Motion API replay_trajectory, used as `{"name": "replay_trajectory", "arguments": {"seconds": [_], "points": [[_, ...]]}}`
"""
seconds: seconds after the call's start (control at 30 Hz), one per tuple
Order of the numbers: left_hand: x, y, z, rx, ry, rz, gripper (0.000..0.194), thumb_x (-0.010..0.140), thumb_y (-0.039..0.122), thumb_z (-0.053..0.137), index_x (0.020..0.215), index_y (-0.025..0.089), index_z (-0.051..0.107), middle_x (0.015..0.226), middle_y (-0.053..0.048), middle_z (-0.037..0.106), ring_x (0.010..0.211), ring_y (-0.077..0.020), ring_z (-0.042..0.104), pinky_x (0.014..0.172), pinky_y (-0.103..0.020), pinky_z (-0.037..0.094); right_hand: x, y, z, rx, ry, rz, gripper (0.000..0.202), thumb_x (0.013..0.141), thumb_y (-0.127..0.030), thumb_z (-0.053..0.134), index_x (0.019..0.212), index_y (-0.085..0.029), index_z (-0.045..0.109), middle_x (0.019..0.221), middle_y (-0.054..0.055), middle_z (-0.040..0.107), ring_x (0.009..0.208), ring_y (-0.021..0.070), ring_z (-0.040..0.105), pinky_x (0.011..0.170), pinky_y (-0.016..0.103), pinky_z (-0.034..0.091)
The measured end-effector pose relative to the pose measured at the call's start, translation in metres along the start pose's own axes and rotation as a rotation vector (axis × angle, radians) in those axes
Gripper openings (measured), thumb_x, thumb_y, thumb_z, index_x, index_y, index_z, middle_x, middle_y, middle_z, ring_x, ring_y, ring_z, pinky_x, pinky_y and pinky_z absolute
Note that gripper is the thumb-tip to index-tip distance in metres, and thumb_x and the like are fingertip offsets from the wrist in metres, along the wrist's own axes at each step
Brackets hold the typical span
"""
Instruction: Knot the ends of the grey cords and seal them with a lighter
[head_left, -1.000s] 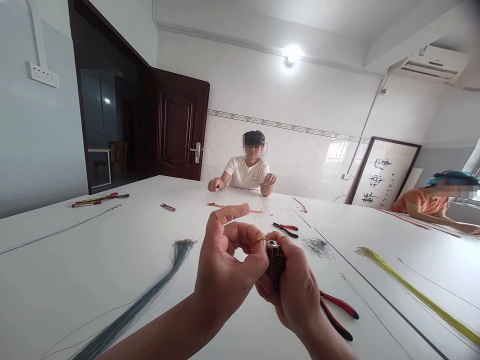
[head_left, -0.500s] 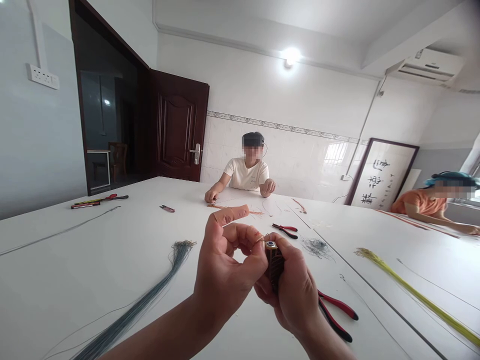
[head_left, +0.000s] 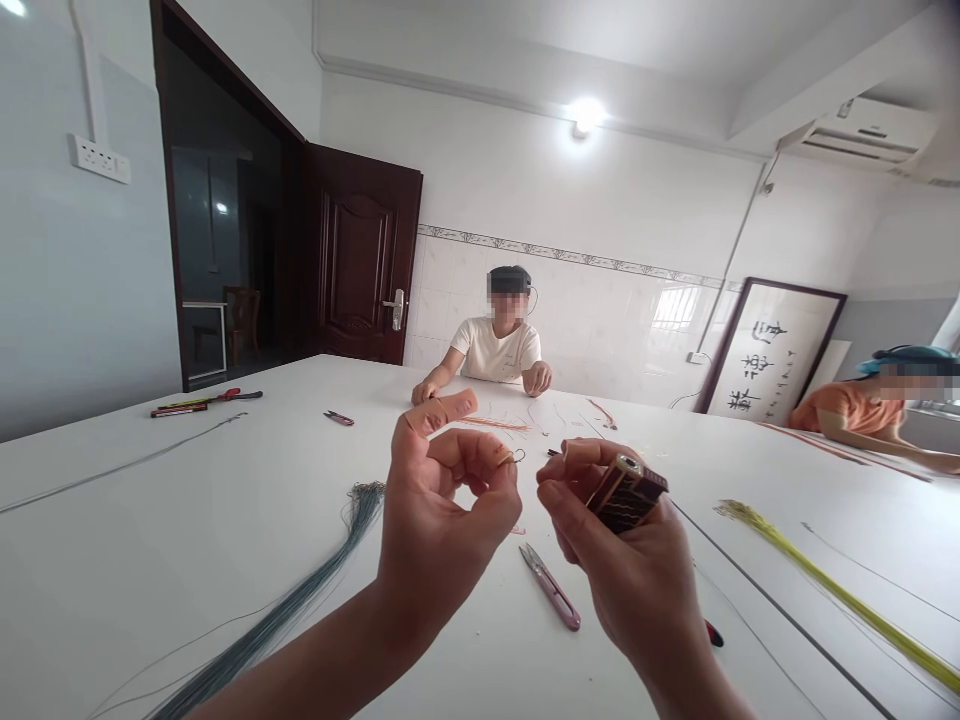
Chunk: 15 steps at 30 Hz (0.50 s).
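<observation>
My left hand is raised over the table, thumb and index fingertip pinched on a small curled cord end whose dark loop sticks out to the right. The rest of the cord is hidden or too thin to follow. To the right, my right hand is closed around a dark, patterned lighter with a metal top, tucked in the palm and tilted. Its thumb and index fingertip point toward my left hand, a small gap away. Below, between the hands, lie thread snips with pinkish handles.
A bundle of grey-blue cords lies to the left, a yellow bundle to the right. Across the table sits a person; another person works at far right. More snips and pliers lie at the far left.
My hands have come apart: the lighter has moved right, away from the cord end, and tilted over in my right hand. My left hand keeps its pinch. The snips between them now show.
</observation>
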<state>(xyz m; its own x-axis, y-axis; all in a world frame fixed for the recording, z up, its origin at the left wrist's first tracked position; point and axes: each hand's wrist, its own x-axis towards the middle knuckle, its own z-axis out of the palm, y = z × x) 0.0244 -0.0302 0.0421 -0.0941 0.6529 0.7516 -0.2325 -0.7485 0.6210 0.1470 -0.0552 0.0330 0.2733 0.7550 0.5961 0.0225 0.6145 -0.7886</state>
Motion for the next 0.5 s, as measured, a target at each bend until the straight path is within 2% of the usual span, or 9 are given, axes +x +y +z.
{"name": "replay_trajectory", "arguments": {"seconds": [0.17,0.37,0.5], "points": [[-0.0066,0.0,0.003,-0.001,-0.04,-0.09,0.044,0.07,0.005,0.063,0.105,0.027,0.045,0.067,0.008,0.061,0.065,-0.0088,0.059,0.063,-0.022,0.052,-0.0028,-0.0042,0.0053,-0.041,0.015,-0.037,0.022,0.072,-0.021,0.069,0.089,-0.02,0.055,0.069,-0.002,0.062,0.044,0.0047,0.042,0.037,0.016,0.035],[-0.0066,0.0019,0.0048,-0.115,-0.133,-0.331,0.04,0.074,0.01,0.063,0.105,0.025,0.043,0.069,0.007,0.059,0.059,-0.0077,0.055,0.055,-0.02,0.048,-0.0016,0.0018,0.0008,0.036,-0.016,0.045,0.015,0.078,-0.024,0.068,0.088,-0.022,0.057,0.071,-0.005,0.058,0.044,0.0031,0.046,0.038,0.015,0.035],[-0.0062,0.0015,0.0056,-0.11,-0.128,-0.363,0.041,0.074,0.009,0.063,0.106,0.026,0.042,0.068,0.008,0.059,0.06,-0.0078,0.055,0.057,-0.02,0.047,0.0004,0.0018,-0.0011,0.076,-0.027,0.077,0.014,0.079,-0.026,0.068,0.087,-0.022,0.057,0.069,-0.006,0.057,0.043,0.0025,0.046,0.039,0.015,0.036]]}}
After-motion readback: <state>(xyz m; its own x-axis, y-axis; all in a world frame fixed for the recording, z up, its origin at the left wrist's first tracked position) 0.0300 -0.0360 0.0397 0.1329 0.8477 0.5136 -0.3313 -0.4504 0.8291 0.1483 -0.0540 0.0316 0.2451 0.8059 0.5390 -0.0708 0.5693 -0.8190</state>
